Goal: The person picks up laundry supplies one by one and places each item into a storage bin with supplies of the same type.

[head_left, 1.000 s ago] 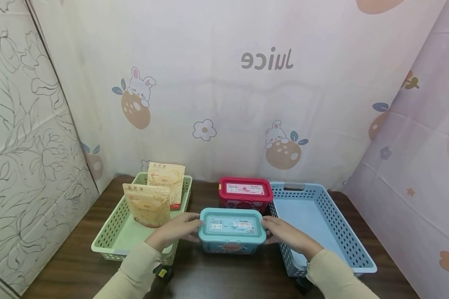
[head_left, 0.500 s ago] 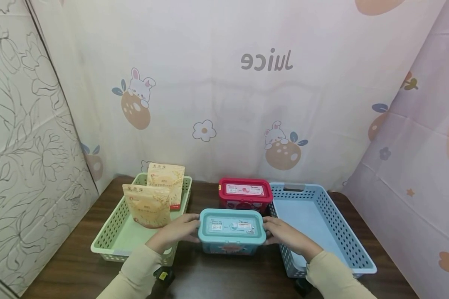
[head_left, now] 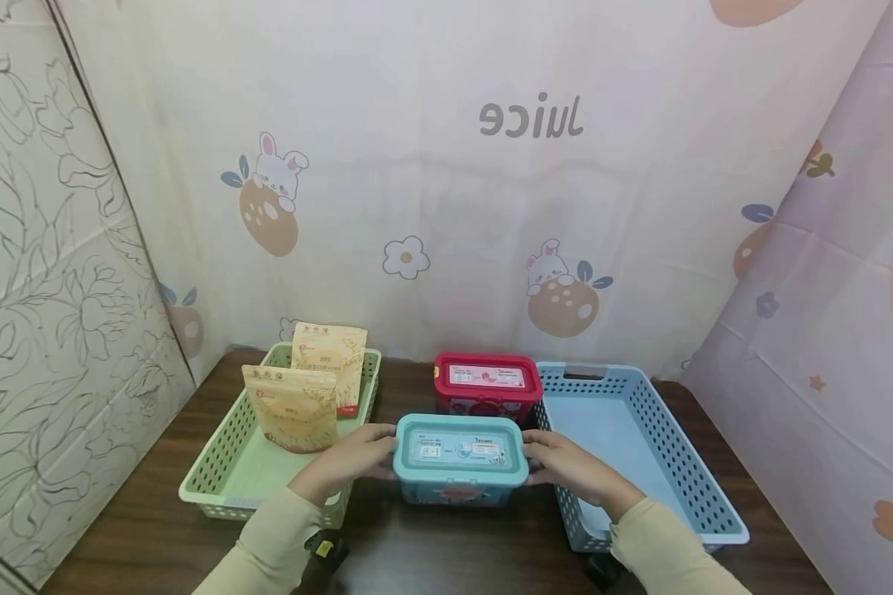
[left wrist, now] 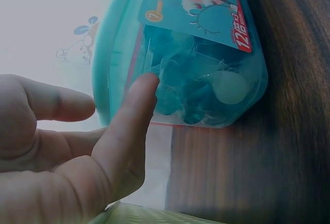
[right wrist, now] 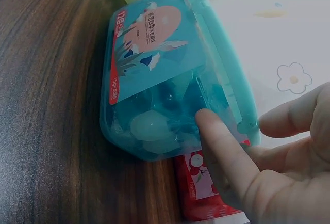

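Note:
A teal lidded tub of laundry pods (head_left: 461, 463) stands in the middle of the table, long side toward me. Through its clear wall below the lid, pods (left wrist: 180, 90) show as rounded teal and whitish shapes. My left hand (head_left: 353, 463) is at its left end, a nearly straight finger at the lid's edge and the thumb lower, by the side wall. At the opposite end, my right hand (head_left: 565, 467) mirrors this, thumb (right wrist: 221, 136) extended along the wall. Part of each hand's fingers is hidden. Behind stands a similar red tub (head_left: 487, 384).
A green basket (head_left: 226, 471) at left holds two upright yellow pouches, a front one (head_left: 293, 409) and a back one (head_left: 331, 364). On the right stands a pale blue basket (head_left: 625, 413), its near left corner beside my right wrist. A printed curtain (head_left: 417, 165) hangs behind the table.

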`<state>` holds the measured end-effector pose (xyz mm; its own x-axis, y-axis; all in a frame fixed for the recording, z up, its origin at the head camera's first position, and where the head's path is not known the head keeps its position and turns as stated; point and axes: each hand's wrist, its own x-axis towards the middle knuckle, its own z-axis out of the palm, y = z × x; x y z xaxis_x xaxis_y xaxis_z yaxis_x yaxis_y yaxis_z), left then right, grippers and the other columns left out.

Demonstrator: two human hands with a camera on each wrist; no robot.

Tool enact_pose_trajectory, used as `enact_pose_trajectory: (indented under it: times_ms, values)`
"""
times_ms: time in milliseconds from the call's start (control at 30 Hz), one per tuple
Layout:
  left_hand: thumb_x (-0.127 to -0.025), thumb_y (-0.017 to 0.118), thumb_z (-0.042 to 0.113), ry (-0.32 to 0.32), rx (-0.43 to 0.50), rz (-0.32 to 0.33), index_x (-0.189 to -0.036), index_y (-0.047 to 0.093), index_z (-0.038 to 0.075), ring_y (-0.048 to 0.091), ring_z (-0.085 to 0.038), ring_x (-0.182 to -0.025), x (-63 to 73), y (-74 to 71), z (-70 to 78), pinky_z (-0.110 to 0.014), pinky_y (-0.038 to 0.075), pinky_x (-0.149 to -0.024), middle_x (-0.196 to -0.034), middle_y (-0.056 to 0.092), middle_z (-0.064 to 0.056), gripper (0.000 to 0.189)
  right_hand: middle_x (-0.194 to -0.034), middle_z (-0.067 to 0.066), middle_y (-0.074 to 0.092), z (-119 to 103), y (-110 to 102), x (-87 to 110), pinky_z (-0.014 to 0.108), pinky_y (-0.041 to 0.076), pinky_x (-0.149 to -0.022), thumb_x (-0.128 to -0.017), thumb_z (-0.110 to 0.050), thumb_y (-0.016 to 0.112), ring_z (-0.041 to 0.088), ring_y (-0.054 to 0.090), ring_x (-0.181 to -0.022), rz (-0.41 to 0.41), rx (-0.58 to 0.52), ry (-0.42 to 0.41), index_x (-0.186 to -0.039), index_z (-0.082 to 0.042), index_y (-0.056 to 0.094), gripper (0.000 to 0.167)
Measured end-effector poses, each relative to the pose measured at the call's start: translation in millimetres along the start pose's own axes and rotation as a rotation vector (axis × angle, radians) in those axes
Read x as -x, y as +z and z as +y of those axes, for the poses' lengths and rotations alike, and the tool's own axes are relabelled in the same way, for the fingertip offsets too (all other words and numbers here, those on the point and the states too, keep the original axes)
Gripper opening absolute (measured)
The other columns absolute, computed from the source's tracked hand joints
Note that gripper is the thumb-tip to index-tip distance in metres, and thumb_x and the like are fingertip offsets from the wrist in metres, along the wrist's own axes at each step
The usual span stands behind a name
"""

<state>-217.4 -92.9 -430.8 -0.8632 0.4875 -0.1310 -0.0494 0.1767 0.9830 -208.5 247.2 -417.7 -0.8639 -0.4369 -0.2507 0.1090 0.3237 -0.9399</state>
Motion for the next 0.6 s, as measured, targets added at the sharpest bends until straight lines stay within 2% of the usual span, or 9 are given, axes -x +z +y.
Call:
enact_pose_trajectory:
  times_ms: [367,600]
  values:
    - [-0.105,0.043,0.010,0.001,0.004,0.017,-0.139,0.040,-0.021,0.067,-0.032,-0.100,1.8,0.1,-0.4,-0.043,0.059,-0.083,-0.119,0.062,-0.024,0.046,-0.124,0.021,0.057,0.2,0.3,1.8,0.043,0.057,-0.089,-0.108,-0.019,0.043,0.027,0.064,-0.102,0.012,-0.025,0.002,-0.143,0.020,0.030,0.054]
    - [-0.106,0.043,0.010,0.034,0.029,0.009,-0.140,0.038,-0.021,0.068,-0.031,-0.098,4.2,-2.2,1.9,-0.043,0.059,-0.084,-0.118,0.062,-0.024,0.047,-0.121,0.018,0.059,-1.4,-0.6,3.2,0.042,0.057,-0.088,-0.107,-0.022,0.047,0.024,0.064,-0.097,0.026,-0.062,0.002,-0.143,0.018,0.031,0.056]
